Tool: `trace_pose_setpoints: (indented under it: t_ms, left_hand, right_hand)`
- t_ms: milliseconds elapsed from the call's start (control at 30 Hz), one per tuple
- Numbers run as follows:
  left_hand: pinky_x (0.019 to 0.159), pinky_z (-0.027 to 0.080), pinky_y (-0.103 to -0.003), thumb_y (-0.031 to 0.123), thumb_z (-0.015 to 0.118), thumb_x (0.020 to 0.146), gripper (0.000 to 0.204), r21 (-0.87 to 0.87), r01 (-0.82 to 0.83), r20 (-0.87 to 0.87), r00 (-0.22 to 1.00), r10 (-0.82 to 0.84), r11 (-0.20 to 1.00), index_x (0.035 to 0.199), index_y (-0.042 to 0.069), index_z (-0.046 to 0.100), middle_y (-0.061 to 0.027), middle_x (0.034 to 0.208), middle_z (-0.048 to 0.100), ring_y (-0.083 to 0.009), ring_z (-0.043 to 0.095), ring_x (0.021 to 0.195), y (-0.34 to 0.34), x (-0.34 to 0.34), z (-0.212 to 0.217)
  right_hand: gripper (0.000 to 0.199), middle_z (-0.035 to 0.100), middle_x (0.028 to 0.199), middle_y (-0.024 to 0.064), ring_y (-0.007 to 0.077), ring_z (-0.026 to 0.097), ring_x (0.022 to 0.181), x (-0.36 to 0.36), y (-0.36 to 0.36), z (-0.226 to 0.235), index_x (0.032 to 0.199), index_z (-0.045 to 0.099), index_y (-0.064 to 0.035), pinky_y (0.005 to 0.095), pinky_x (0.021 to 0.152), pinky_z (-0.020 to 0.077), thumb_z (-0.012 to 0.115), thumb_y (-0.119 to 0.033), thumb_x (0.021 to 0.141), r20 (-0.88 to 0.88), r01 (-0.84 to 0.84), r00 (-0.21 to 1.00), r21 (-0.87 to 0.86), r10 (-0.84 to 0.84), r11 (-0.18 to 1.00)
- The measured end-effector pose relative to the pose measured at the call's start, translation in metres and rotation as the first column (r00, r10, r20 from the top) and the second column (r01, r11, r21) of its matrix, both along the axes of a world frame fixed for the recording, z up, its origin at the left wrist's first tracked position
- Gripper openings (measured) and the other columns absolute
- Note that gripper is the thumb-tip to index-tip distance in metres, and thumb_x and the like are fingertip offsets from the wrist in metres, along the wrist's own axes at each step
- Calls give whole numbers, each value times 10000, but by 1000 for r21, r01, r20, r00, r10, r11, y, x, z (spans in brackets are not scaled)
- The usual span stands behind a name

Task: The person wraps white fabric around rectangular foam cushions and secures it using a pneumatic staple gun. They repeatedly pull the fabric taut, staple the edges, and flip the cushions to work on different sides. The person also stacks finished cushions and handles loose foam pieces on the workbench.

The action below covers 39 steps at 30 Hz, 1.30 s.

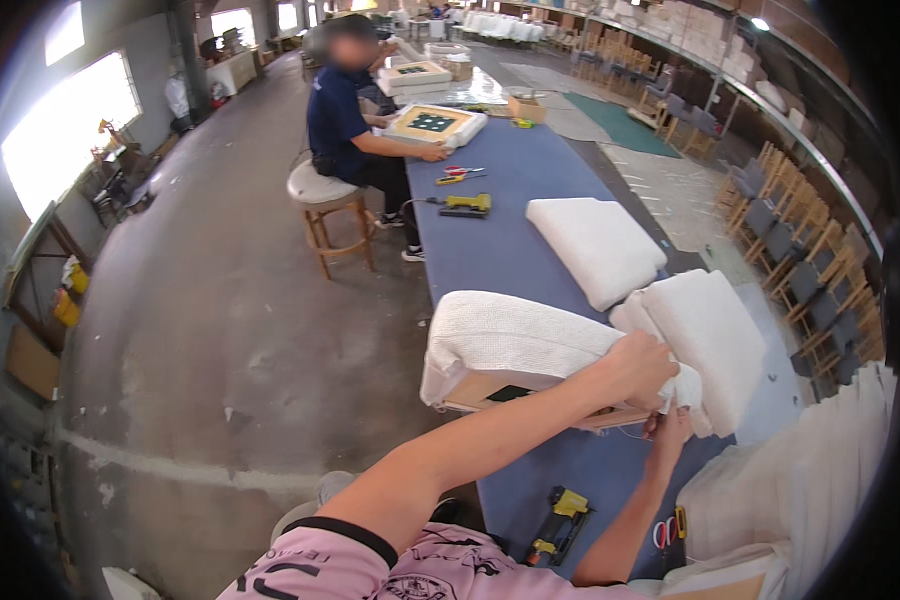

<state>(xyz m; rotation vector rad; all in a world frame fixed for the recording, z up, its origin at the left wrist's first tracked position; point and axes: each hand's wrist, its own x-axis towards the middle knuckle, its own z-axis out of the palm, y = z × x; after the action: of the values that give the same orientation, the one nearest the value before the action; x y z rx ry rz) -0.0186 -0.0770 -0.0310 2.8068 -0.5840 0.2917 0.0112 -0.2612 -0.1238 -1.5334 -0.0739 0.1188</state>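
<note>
A white textured seat cushion point(520, 332) is tilted up on the blue table point(520, 470), its wooden underside frame partly showing toward me. At its right end, my left hand point(638, 368) is closed on the loose white cover fabric point(686, 386). Just below, my right hand point(672, 428) pinches the lower edge of the same fabric near the frame. My left forearm hides part of the underside. Two more white cushions touch or lie close by: one point(715, 345) right beside my hands, another point(595, 248) farther along the table.
Near me lie a yellow-black staple gun point(558, 525) and scissors point(664, 532). Layered white covers point(800, 480) stand at the right. Up the table are another staple gun point(465, 206), pliers point(460, 175) and a seated co-worker point(345, 125) holding a cushion point(435, 125).
</note>
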Motion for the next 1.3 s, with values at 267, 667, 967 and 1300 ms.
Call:
trace_pose_setpoints:
  t_ms: [267,667,967,1300]
  left_hand:
    - [707,565,-452,370,760,733,392,-86,-21,86,996,28,996,955,46,774,-175,867,712,-355,723,830,13,-7,-13]
    - [710,577,-459,309,781,624,332,-98,-30,285,957,56,995,809,34,779,-182,806,734,-358,736,813,3,0,-8]
    - [843,559,-471,419,730,813,534,6,-59,-59,997,60,998,1242,103,692,-155,1068,710,-341,708,987,4,-27,5]
    - [948,530,-461,421,716,833,557,6,-56,15,998,56,998,1294,111,675,-153,1229,672,-349,666,1112,-3,-27,11]
  right_hand:
    - [319,501,657,11,96,422,463,14,-3,-23,954,497,-97,273,420,346,534,-385,1086,-46,5,999,-57,-8,998]
    - [397,457,524,13,111,407,362,68,-24,-94,919,536,-60,272,338,311,549,-424,1079,213,-34,977,63,20,997]
    - [509,582,585,-1,93,508,458,-8,-3,12,793,652,-92,273,433,374,530,-499,1072,51,-71,995,-180,81,981]
    - [574,515,522,6,106,463,402,-25,1,8,672,603,-62,278,391,354,530,-458,1082,-78,-87,994,-61,82,994]
